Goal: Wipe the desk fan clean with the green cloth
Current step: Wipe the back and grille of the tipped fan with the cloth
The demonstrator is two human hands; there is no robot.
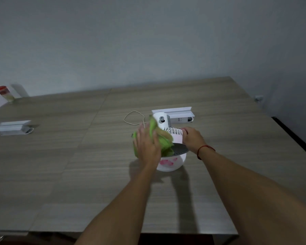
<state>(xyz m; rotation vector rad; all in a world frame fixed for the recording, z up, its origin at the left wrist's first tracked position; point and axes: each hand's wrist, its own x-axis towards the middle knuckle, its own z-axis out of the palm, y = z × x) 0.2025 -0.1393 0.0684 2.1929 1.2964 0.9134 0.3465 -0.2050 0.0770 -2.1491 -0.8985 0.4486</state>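
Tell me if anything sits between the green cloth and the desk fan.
Nothing visible does. The left hand presses the green cloth straight against the desk fan, while the right hand steadies the fan from its other side.

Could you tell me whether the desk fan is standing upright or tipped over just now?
Tipped: the desk fan lies on the table, its round base facing the camera, steadied by the right hand.

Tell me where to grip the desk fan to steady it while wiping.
Grip the desk fan at its white ribbed grille edge, coming from the right, as the right hand does. The left hand presses the green cloth on its left side, so the right stays free.
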